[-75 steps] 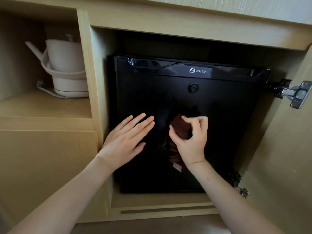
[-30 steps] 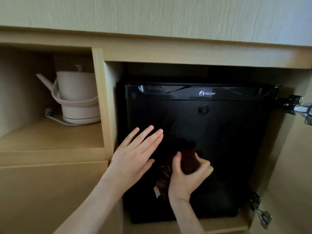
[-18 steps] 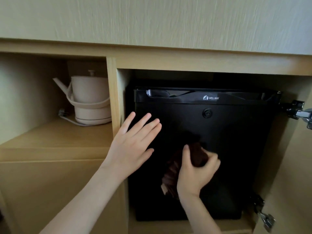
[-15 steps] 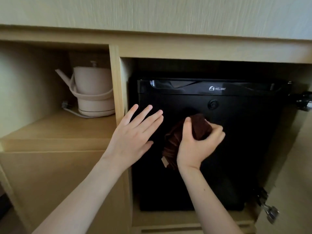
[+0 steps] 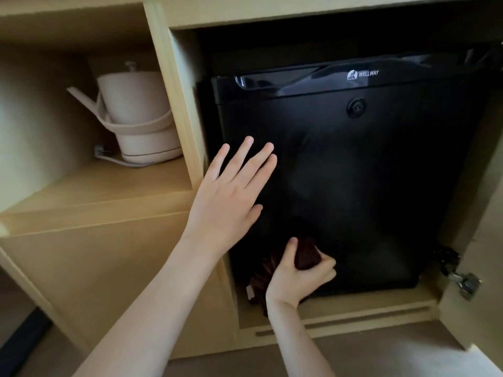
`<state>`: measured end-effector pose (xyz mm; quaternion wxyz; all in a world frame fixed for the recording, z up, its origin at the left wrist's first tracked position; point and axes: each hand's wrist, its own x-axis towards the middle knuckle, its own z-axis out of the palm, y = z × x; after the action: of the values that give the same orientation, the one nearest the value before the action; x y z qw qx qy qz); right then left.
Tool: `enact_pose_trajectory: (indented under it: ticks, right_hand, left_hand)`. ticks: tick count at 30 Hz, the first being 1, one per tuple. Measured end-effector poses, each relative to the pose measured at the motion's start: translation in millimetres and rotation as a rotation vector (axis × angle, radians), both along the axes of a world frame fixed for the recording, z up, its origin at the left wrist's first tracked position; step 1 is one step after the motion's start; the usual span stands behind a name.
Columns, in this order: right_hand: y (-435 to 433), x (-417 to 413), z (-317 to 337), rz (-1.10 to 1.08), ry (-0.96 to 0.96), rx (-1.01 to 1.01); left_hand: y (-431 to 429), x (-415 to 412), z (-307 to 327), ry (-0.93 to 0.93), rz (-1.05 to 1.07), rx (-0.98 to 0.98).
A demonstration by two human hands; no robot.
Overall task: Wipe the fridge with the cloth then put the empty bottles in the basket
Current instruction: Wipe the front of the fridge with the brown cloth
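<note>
A small black fridge (image 5: pixel 367 172) with its door closed stands inside a wooden cabinet. My right hand (image 5: pixel 298 276) is shut on a bunched dark brown cloth (image 5: pixel 306 253) and presses it against the lower left part of the fridge door. A loose end of the cloth hangs below my wrist. My left hand (image 5: pixel 231 197) lies flat with fingers spread on the left side of the door, above the cloth. No bottles or basket are in view.
A cream kettle (image 5: pixel 136 118) on its base sits on the open shelf to the left. The cabinet door (image 5: pixel 479 268) stands open at the right, with metal hinges (image 5: pixel 462 284) jutting out. A wooden divider (image 5: pixel 177 104) separates shelf and fridge.
My right hand has carried the cloth from the upper middle of the door down to its lower left. My left hand stays flat on the door.
</note>
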<state>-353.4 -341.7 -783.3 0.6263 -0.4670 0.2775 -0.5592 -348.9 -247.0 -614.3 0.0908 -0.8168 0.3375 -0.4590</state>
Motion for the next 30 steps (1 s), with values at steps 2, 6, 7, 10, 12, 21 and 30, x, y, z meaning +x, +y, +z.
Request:
enact_pose_trajectory:
  ticks: [2,6,7,10,12,21,30]
  right_hand:
    - [4,4,26,0.008,-0.085,-0.098]
    - [11,12,37,0.003,-0.136,-0.271]
    - [13,13,27,-0.012,-0.130,-0.297]
    - [24,15,-27,-0.017,-0.061,-0.231]
    - [35,9,-52,0.050,0.023,-0.005]
    - [43,0,16,0.086,-0.087,0.055]
    - [34,1,-33,0.095,0.009,0.175]
  left_hand:
    - [1,2,0,-0.006,-0.009,0.006]
    - [2,6,-1,-0.020,-0.018,0.016]
    - [2,6,-1,-0.022,-0.019,0.008]
    - [1,7,-4,-0.019,-0.026,-0.005]
    - [1,6,-2,-0.012,-0.026,-0.003]
    - [-1,2,1,0.008,-0.031,-0.012]
    - [1,7,-1,0.006,-0.045,-0.023]
